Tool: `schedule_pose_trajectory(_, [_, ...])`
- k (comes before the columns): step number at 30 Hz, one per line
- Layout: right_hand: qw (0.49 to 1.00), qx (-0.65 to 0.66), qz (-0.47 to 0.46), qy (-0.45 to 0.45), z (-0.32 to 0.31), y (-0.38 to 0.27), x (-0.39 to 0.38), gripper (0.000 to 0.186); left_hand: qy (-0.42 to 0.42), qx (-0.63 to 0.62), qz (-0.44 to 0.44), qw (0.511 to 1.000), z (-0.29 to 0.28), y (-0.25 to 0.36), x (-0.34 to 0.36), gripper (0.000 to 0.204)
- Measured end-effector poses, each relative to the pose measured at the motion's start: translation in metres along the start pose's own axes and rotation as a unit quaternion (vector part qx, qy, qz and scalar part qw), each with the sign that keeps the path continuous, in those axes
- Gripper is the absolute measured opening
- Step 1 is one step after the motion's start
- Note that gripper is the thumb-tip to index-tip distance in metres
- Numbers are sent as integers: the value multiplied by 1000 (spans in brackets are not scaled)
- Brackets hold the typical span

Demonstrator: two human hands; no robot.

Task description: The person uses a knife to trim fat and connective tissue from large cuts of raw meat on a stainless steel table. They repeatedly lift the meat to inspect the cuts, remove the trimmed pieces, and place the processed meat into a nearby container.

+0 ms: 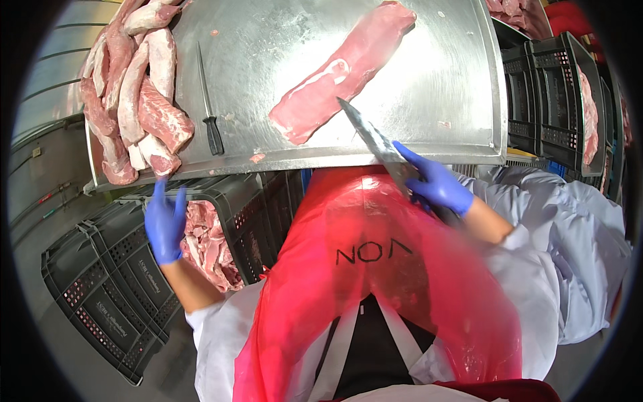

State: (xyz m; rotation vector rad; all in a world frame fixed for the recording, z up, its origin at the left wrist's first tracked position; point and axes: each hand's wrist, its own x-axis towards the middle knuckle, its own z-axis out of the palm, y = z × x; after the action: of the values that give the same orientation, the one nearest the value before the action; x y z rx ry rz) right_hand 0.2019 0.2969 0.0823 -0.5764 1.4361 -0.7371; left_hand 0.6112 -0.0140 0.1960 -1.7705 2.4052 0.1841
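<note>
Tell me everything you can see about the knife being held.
The knife has a long, broad, shiny metal blade, smeared in places and narrowing to a point. The blue-gloved right grip holds it and hides most of the handle. The blade slants up and left across the near rim of the metal table, its tip at the edge of the long pink meat cut; contact can't be told.
</note>
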Motion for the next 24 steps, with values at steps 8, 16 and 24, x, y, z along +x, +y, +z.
schedule_pose_trajectory(8, [948, 7, -180, 261, -52, 7, 77, 80, 3, -89, 428, 899, 141, 301, 128, 47])
schedule_pose_trajectory(16, [960, 82, -161, 216, -33, -55, 213, 75, -150, -313, 328, 878, 181, 305, 191, 21])
schedule_pose_trajectory(24, [992, -46, -83, 87, 20, -38, 139, 75, -131, -294, 358, 877, 175, 293, 220, 19])
